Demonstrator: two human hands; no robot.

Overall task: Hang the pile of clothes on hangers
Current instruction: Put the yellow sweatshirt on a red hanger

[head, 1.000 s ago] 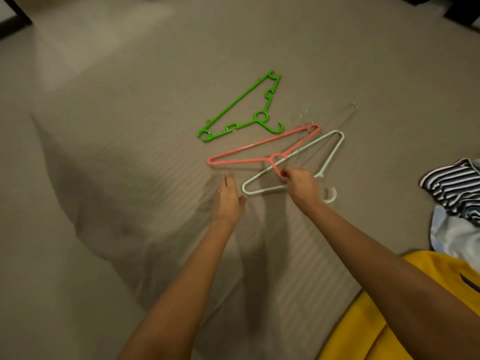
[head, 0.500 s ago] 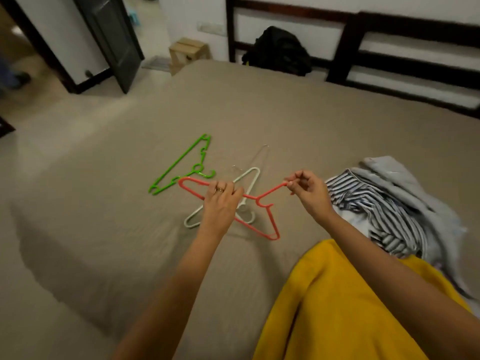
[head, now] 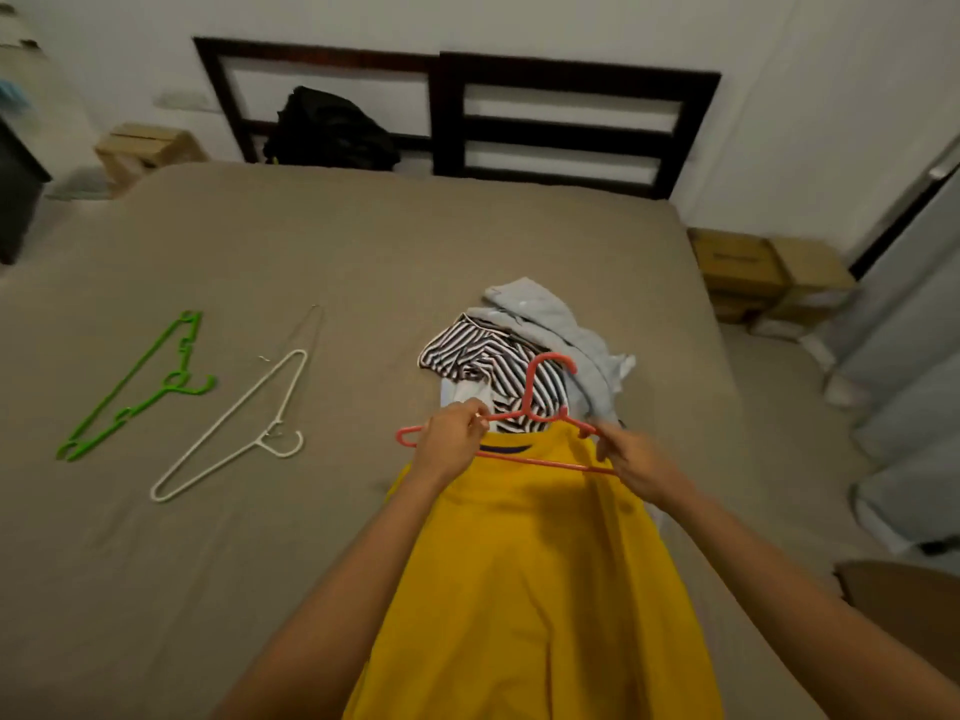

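A red plastic hanger [head: 535, 387] is held over the collar end of a yellow garment [head: 524, 579] that lies spread on the bed. My left hand [head: 452, 439] grips the hanger's left arm, and my right hand [head: 631, 459] grips its right end. The hook points away from me. Just beyond the yellow garment lies a pile with a black-and-white striped top [head: 488, 361] and a pale blue garment [head: 556, 314].
On the tan bed sheet [head: 363, 262] to the left lie a green hanger [head: 130, 392], a white hanger [head: 228, 433] and a thin wire hanger [head: 306, 330]. A dark headboard [head: 447, 111] and a black bag [head: 327, 129] stand at the far end. Cardboard boxes [head: 743, 262] sit beside the bed on the right.
Both hands lifted the red hanger off the bed and carried it right, over the yellow garment's collar. The view swung right, away from the other hangers.
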